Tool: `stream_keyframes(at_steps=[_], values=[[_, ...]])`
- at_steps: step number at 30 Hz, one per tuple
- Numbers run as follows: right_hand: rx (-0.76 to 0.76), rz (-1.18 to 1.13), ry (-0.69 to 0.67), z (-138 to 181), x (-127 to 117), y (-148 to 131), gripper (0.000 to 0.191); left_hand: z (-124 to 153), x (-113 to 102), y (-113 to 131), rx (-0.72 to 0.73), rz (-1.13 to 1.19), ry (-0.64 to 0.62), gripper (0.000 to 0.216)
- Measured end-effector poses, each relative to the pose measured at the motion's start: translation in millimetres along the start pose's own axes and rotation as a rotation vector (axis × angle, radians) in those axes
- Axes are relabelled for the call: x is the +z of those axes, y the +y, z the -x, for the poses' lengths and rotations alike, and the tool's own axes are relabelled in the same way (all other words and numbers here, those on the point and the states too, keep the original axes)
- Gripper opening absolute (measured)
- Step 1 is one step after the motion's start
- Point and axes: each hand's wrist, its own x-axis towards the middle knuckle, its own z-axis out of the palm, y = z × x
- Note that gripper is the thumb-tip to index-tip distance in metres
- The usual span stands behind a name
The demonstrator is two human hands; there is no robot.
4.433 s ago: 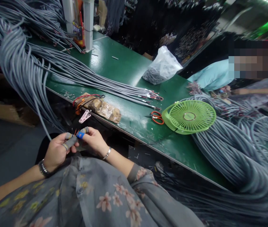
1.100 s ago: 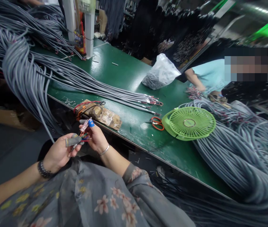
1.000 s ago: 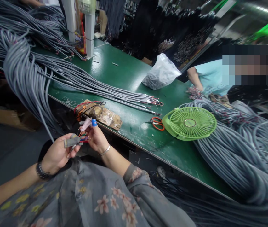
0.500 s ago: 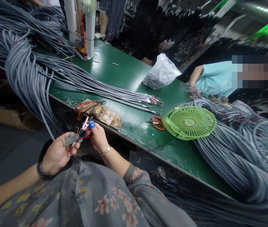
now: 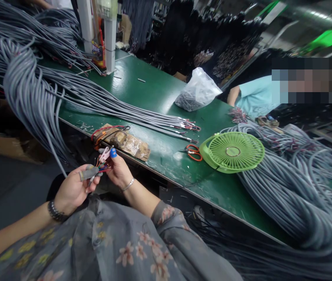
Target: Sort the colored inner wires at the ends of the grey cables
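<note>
My left hand [image 5: 73, 187], with grey wrapping on its fingers, is closed around the end of a grey cable [image 5: 60, 166]. Thin coloured wires [image 5: 98, 166] fan out past its fingertips. Close beside it, my right hand [image 5: 120, 171] is closed, with a blue cover on the thumb. A small pale pink clip-like piece [image 5: 104, 155] shows against that thumb, apparently in its grip. The right fingers also meet the ends of the red and blue wires; the exact contact is hidden. Both hands are just off the table edge.
On the green table [image 5: 166, 156] lie a wooden block [image 5: 136, 148] with wires, grey cables [image 5: 142, 117], orange-handled scissors [image 5: 194, 152], a green fan [image 5: 233, 152] and a clear bag [image 5: 196, 91]. More cable bundles [image 5: 294, 207] hang rightward. A co-worker in light blue [image 5: 255, 95] is across the table.
The view has shifted slightly. My right hand and the pink piece have tilted a little and moved slightly nearer the wires; the left hand keeps its grip on the cable.
</note>
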Motion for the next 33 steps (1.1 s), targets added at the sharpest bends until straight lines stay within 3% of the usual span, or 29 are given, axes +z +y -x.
stream_keyframes(at_steps=[7,11,17,33], values=[[0.125,0.026,-0.033,11,1,-13,0.052,10,-10,-4,0.052,-0.002,-0.004,0.023],[0.086,0.039,-0.031,14,1,-13,0.037,13,-12,-6,0.132,0.011,0.038,0.026],[0.066,0.053,-0.041,14,2,-12,0.045,6,-8,-11,0.2,-0.033,0.047,0.028],[0.03,0.041,-0.023,10,4,-8,0.048,-3,-2,-14,0.15,-0.002,0.061,0.031]])
